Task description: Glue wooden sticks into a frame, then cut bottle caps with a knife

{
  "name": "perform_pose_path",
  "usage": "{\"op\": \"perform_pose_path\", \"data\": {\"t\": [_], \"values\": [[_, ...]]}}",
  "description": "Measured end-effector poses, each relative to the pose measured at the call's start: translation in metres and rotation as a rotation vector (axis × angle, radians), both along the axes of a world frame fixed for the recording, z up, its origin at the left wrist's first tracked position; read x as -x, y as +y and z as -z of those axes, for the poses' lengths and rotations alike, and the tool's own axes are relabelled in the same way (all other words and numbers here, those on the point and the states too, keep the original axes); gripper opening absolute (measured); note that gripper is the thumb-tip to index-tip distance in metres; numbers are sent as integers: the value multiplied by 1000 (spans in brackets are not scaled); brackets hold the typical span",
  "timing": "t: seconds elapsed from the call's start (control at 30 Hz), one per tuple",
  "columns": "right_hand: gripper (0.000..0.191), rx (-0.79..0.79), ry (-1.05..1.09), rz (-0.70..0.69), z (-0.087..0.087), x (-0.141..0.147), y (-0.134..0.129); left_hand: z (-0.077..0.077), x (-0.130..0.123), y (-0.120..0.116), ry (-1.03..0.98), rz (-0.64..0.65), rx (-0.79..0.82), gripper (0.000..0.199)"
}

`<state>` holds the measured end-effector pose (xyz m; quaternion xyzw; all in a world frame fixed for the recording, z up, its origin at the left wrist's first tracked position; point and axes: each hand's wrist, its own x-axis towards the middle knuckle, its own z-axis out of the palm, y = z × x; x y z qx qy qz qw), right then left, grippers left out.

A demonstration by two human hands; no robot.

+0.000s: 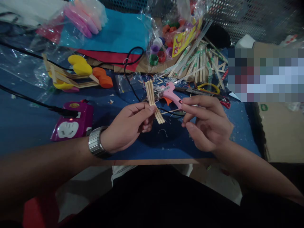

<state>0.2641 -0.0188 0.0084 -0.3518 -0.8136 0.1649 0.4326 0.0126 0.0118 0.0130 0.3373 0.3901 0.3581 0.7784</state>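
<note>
My left hand (136, 122) pinches a small bundle of pale wooden sticks (152, 93) between thumb and fingers, above the table. The sticks lie side by side and look bent or crossed at the thumb. My right hand (207, 122) is raised to the right, palm inward, its fingers apart and partly curled. Its fingertips are beside the handle of a pink glue gun (172, 95); whether they touch it I cannot tell. The glue gun lies on the blue table (175, 148) behind the sticks, with a black cord near it.
A purple power strip (73, 122) with a plugged-in cord sits left. Behind it lies a stick frame with yellow pieces (80, 65) and orange ones. Wrapped sticks (198, 65), scissors (209, 90) and a bag of coloured caps (163, 47) lie at the back. A cardboard box (282, 136) stands right.
</note>
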Motion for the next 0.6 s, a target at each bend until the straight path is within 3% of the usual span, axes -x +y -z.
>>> {"op": "perform_pose_path", "data": {"t": [0.1, 0.3, 0.6], "values": [[41, -103, -11, -19, -6, 8, 6, 2, 2, -1, 4, 65, 1, 37], [41, -33, -90, -80, -8, 10, 8, 10, 7, -3, 95, 190, -116, 36], [43, -29, -108, -122, -7, 11, 9, 1, 7, -4, 231, 279, -290, 39]]}}
